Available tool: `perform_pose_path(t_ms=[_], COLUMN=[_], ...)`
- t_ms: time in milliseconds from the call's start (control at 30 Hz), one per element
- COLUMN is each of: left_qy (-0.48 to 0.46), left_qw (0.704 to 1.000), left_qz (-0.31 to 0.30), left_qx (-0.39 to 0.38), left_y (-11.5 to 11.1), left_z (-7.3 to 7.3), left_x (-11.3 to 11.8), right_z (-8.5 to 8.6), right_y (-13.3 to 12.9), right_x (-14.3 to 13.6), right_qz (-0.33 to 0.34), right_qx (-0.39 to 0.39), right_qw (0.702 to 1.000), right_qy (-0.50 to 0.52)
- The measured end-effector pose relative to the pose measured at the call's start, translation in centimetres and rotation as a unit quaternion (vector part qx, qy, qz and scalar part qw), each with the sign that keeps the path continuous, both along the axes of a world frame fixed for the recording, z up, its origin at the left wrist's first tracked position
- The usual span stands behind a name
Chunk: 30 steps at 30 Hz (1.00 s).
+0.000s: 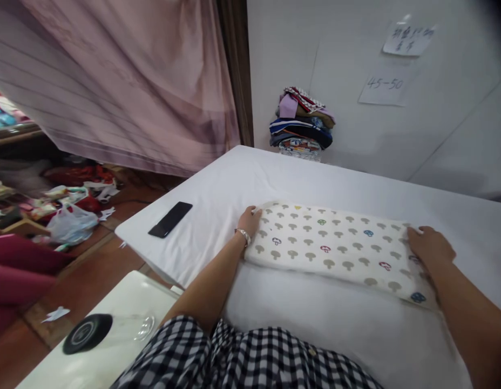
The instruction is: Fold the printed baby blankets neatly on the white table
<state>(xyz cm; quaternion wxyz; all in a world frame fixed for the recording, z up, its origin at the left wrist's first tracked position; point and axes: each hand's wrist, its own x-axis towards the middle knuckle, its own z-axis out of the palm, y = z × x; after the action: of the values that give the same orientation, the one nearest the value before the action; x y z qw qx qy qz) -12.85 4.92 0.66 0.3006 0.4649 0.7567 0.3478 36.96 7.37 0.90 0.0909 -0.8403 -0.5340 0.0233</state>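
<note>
A folded white cloth with a mushroom print point(331, 243) lies as a long rectangle on the white-covered table point(299, 183). At its left end is my left hand point(249, 222), a bracelet on the wrist, with the fingers closed on the cloth's edge near the far corner. The right end is held by my right hand point(431, 246), its thumb and fingers around the edge. Part of the fingers of both hands is hidden by the hands and the cloth.
A black phone point(170, 219) lies near the table's left edge. Behind the table stands a stack of folded clothes point(302, 121) against the wall. At lower left is a white surface with a black round object point(87, 334). Pink curtain point(153, 81) hangs at back left.
</note>
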Motion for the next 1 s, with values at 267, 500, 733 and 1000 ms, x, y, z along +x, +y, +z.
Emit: perform_pose_path(t_ms=[267,500,733,1000], left_qy=[-0.212,-0.284,-0.056,0.034], left_qw=[0.976,0.954,0.995,0.996], left_qz=[0.002,-0.028,-0.072,-0.08], left_qx=[-0.054,-0.095,-0.027,-0.038], left_y=[-2.2,-4.5,-5.1,-5.2], left_z=[1.7,1.8,0.5,1.2], left_x=[-1.8,-2.6,-1.5,-1.2], right_z=[-2.6,-2.9,-2.3,-0.1], right_y=[-3.1,-3.1,-3.7,-6.0], right_x=[-6.7,-6.9,-9.6,-4.9], right_qz=[0.256,0.245,0.251,0.127], right_qx=[0.004,-0.037,-0.039,0.008], right_qw=[0.965,0.968,0.967,0.992], right_qy=[-0.058,-0.044,-0.028,0.01])
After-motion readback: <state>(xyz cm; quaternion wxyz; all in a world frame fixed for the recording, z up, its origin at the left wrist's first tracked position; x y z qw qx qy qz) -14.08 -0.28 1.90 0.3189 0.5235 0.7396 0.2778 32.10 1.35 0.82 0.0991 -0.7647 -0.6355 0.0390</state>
